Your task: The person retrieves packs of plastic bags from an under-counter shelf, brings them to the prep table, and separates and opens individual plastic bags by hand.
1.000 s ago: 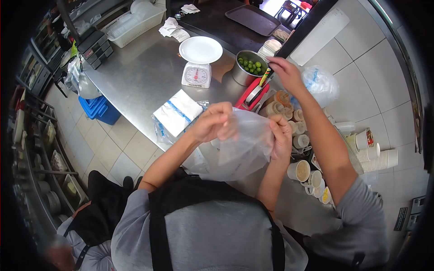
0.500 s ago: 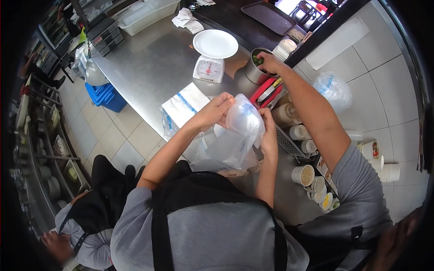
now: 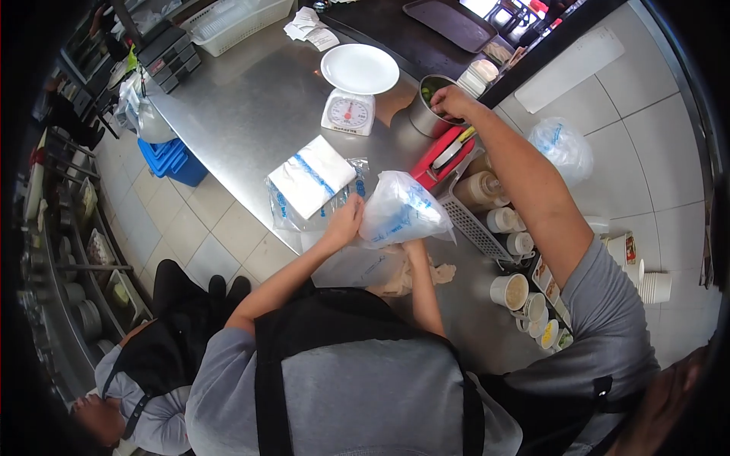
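A translucent plastic bag point(image 3: 403, 211) with blue print is puffed out above the steel counter. My left hand point(image 3: 349, 219) is closed at the bag's left edge, fingers pinching the film. My right hand point(image 3: 414, 247) reaches up into or under the bag; its fingers are hidden by the plastic, so their pose is unclear. Left of the bag lies a stack of folded white bags point(image 3: 312, 176) with a blue stripe, on a clear printed wrapper point(image 3: 284, 211). Beneath my arms are another translucent bag point(image 3: 346, 267) and a crumpled tan cloth or paper point(image 3: 430, 280).
A co-worker's hand point(image 3: 454, 102) reaches into a metal pot point(image 3: 428, 121) of green items; that arm spans the right side. A dial scale point(image 3: 347, 114) bears a white plate point(image 3: 360, 68). A red object point(image 3: 443, 158), grey basket point(image 3: 475, 220) and several cups point(image 3: 509, 292) line the right.
The bag has opened out and puffed up, covering my right hand, which moved down and left. My left hand shifted down and left. The co-worker's hand stays at the pot.
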Tool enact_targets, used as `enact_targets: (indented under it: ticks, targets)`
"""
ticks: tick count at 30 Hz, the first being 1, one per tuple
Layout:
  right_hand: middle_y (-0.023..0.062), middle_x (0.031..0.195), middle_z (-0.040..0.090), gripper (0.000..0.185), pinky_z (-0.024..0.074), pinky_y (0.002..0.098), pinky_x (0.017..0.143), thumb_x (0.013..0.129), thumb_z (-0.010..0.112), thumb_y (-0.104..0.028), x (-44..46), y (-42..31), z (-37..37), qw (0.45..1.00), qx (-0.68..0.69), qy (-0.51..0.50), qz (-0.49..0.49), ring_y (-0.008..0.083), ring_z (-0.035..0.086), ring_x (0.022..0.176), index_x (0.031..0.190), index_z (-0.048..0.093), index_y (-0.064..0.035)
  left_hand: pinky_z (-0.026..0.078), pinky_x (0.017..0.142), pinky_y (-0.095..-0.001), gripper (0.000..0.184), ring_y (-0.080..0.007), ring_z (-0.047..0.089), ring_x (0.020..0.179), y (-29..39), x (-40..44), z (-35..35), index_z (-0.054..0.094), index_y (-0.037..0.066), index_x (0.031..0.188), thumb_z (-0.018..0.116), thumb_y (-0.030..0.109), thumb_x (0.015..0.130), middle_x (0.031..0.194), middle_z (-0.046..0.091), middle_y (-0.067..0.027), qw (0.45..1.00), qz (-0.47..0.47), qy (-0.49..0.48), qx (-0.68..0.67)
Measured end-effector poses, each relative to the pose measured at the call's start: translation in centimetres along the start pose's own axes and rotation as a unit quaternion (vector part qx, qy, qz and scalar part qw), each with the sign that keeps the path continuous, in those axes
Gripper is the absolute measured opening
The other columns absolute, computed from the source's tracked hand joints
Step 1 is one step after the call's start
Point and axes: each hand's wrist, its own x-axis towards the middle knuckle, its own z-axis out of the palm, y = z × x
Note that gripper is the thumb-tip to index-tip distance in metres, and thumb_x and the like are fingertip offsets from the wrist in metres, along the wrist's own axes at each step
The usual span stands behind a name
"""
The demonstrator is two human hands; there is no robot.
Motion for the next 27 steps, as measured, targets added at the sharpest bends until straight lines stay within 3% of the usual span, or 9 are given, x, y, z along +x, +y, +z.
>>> enact_targets:
  ticks: [2,6,8,10,12,15,19,22,27]
  targets:
    - [0.0110,0.082,0.066,0.015,0.0485,0.0357,0.066,0.072,0.068,-0.014,-0.9,-0.7,-0.2,0.999,-0.036,-0.019,0.005,0.0228,0.061,0.075,0.087,0.069,-0.0107,0.045,0.060,-0.0443,0.014,-0.0384,0.060,0.066,1.7,-0.1,-0.7,0.040,0.006,0.100,0.044,0.014,0.089,0.071,0.057,-0.0248,1.000,-0.018,-0.005,0.001]
    - [0.0124,0.093,0.065,0.021,0.0468,0.0401,0.075,0.072,0.068,-0.021,1.6,2.3,1.4,0.982,-0.166,-0.014,-0.087,0.0267,0.061,0.084,0.091,0.069,-0.0123,0.045,0.063,-0.0394,0.017,-0.0288,0.062,0.074,0.5,0.0,-2.3,0.043,0.005,0.096,0.047,0.021,0.091,0.085,0.060,-0.0179,0.979,-0.067,-0.117,-0.155]
    - [0.0106,0.090,0.064,0.018,0.0456,0.0374,0.073,0.074,0.067,-0.019,-0.3,0.5,1.3,0.980,-0.155,0.069,-0.104,0.0239,0.059,0.081,0.090,0.067,-0.0110,0.045,0.067,-0.0370,0.022,-0.0229,0.061,0.081,0.3,-0.8,-4.7,0.044,0.004,0.096,0.048,0.025,0.091,0.095,0.060,-0.0143,0.951,-0.078,-0.185,-0.234]
    - [0.0087,0.087,0.062,0.016,0.0444,0.0347,0.071,0.075,0.066,-0.017,-5.2,-2.5,1.7,0.968,-0.085,0.180,-0.150,0.0210,0.057,0.079,0.089,0.066,-0.0097,0.045,0.072,-0.0322,0.030,-0.0155,0.056,0.087,-0.4,-1.6,-7.3,0.046,0.000,0.100,0.051,0.028,0.091,0.106,0.056,-0.0090,0.896,-0.110,-0.403,-0.148]
    - [0.0069,0.085,0.060,0.014,0.0433,0.0320,0.068,0.076,0.064,-0.015,-13.0,-6.3,3.4,0.953,0.023,0.222,-0.207,0.0182,0.055,0.077,0.088,0.065,-0.0084,0.044,0.076,-0.0305,0.029,-0.0132,0.055,0.083,1.7,-4.6,-8.0,0.052,-0.001,0.103,0.054,0.025,0.089,0.098,0.058,-0.0081,0.832,-0.054,-0.495,-0.244]
    - [0.0041,0.081,0.058,0.011,0.0415,0.0279,0.065,0.078,0.062,-0.013,-23.7,-9.0,8.3,0.955,0.146,0.076,-0.245,0.0140,0.052,0.073,0.087,0.063,-0.0064,0.045,0.072,-0.0269,0.022,-0.0097,0.055,0.079,3.1,-6.3,-7.6,0.059,0.001,0.099,0.054,0.020,0.090,0.088,0.061,-0.0044,0.870,0.057,-0.471,-0.137]
    - [0.0005,0.076,0.054,0.007,0.0392,0.0225,0.061,0.081,0.059,-0.009,-30.7,-9.8,14.6,0.957,0.171,-0.157,-0.174,0.0084,0.047,0.068,0.084,0.061,-0.0038,0.046,0.062,-0.0215,0.011,-0.0081,0.059,0.070,6.6,-6.0,-6.7,0.060,0.001,0.092,0.057,0.010,0.087,0.075,0.061,-0.0004,0.900,-0.054,-0.350,-0.256]
    - [-0.0023,0.072,0.052,0.005,0.0374,0.0185,0.058,0.082,0.057,-0.007,-31.1,-9.6,15.4,0.955,0.263,-0.096,-0.099,0.0041,0.044,0.065,0.083,0.059,-0.0018,0.044,0.061,-0.0214,0.012,-0.0089,0.059,0.070,8.8,-5.1,-7.5,0.060,0.002,0.091,0.062,0.010,0.083,0.074,0.061,-0.0011,0.852,-0.141,-0.312,-0.395]
    - [0.0011,0.075,0.061,0.010,0.0419,0.0193,0.060,0.083,0.060,-0.006,-33.1,-9.7,11.9,0.868,0.481,0.076,-0.095,0.0055,0.053,0.067,0.084,0.063,0.0030,0.045,0.065,-0.0233,0.016,-0.0091,0.059,0.070,9.4,-4.5,-9.2,0.063,0.005,0.093,0.067,0.011,0.079,0.078,0.064,-0.0041,0.917,0.052,-0.356,-0.170]
